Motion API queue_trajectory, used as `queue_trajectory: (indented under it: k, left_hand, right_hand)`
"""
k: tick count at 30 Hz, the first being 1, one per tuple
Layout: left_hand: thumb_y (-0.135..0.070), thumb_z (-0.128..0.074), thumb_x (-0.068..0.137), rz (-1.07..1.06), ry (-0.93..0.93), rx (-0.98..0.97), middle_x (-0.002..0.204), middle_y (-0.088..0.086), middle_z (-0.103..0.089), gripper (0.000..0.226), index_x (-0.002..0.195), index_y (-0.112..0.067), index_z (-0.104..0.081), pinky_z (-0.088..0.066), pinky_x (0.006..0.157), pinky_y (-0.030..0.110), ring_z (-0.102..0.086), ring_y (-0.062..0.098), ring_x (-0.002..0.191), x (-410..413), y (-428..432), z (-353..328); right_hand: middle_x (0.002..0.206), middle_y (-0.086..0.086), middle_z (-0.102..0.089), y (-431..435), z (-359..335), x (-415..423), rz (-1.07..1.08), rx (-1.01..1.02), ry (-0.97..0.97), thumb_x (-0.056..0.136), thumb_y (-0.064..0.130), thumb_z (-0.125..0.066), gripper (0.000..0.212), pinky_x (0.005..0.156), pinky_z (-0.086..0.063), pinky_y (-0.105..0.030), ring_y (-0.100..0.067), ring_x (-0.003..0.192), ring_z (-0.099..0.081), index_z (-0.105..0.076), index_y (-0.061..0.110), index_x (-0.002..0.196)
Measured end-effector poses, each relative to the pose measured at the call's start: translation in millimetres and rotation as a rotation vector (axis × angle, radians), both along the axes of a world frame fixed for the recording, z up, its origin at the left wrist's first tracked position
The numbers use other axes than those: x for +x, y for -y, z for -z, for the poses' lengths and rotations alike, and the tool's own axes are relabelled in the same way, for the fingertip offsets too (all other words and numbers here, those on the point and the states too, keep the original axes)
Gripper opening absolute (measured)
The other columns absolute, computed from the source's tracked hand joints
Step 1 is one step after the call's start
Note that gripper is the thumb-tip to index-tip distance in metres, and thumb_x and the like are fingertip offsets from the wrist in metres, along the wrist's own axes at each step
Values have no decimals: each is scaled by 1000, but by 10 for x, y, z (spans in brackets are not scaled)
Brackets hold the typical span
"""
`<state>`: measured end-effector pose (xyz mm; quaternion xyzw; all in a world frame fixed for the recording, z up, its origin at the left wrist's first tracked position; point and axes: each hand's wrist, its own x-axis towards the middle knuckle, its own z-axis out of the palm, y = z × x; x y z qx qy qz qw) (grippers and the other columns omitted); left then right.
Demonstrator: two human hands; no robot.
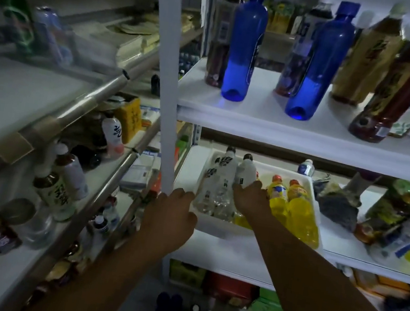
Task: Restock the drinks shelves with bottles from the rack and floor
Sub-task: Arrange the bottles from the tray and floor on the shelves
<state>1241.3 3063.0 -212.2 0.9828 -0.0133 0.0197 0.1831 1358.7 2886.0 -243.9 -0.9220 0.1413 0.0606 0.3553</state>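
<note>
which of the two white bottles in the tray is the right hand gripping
The white plastic bottle with a black cap nearer the yellow bottles. The right hand grips its lower body; the other white bottle, left of it, shows black lettering.

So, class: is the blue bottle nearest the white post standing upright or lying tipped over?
Upright. The blue bottle stands on its base on the upper shelf, with its cap at the top.
</note>
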Motion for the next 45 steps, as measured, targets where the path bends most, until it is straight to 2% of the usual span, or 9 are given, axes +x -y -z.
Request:
queue_trajectory:
  k: [4,8,12,20,25,29,34,39,45]
  left_hand:
    - [-26,-49,97,-36,-22,-74,114,1,-63,37,133,-21,-56,-50,78,31,-61,21,99,-10,-26,80]
    - [-30,-48,98,-81,-20,-133,123,0,-63,39,137,-26,-52,-48,79,29,-61,22,105,105,52,98]
    - [-31,-47,98,-122,-47,-299,133,1,-59,42,140,-25,-48,-53,86,34,-63,23,104,309,267,164]
    - [-41,-49,94,-310,-153,-264,137,15,-49,57,142,-13,-39,-41,103,46,-51,38,121,1161,769,284]
    - [-57,-65,84,-319,-225,-139,146,21,-41,93,150,-7,-21,-34,109,50,-41,41,133,1454,942,408]
    - [-46,-60,91,-313,-168,-25,137,22,-50,74,143,-3,-30,-39,104,46,-49,40,124,1580,930,428]
    - [-38,-63,89,-351,-147,-480,122,17,-60,54,130,-7,-50,-48,95,45,-59,37,109,1553,845,315]
    - [-37,-68,86,-425,-378,-1267,87,6,-67,34,108,-12,-64,-49,56,26,-62,21,74,1134,746,23]
    - [-28,-66,74,-296,-728,-1814,105,18,-59,58,124,2,-57,-54,65,34,-60,26,82,260,690,33]
  right_hand:
    - [139,-26,-49,28,157,293,-59,17,-127,93,68,-44,91,102,-46,-47,-41,125,-52,-31,-6,144]
    - [126,-23,-60,92,228,381,-109,67,-118,101,49,-44,60,85,-54,-43,-38,110,-59,-54,-4,128]
    - [122,-22,-60,313,80,195,35,524,-201,101,38,-52,50,60,-57,-42,-38,96,-64,-49,1,133]
    - [109,-28,-66,927,-150,-887,13,1250,-261,98,27,-50,44,66,-60,-50,-36,81,-68,-54,0,133]
    - [124,-29,-64,1221,-59,-1434,-14,1495,-252,90,18,-62,48,77,-59,-45,-44,105,-66,-57,1,135]
    - [145,-25,-50,1352,9,-1641,-204,1633,-292,91,21,-69,56,100,-46,-52,-44,131,-49,-51,9,143]
    - [118,-25,-68,1110,9,-1659,-109,1650,-353,58,22,-93,71,85,-56,-47,-39,102,-68,-69,7,123]
    - [108,-32,-67,800,29,-1700,132,1643,-462,21,27,-104,102,69,-60,-48,-41,85,-70,-72,-5,112]
    - [92,-24,-73,788,-111,-1757,131,1513,-393,67,34,-69,63,55,-59,-39,-33,67,-71,-63,2,121]
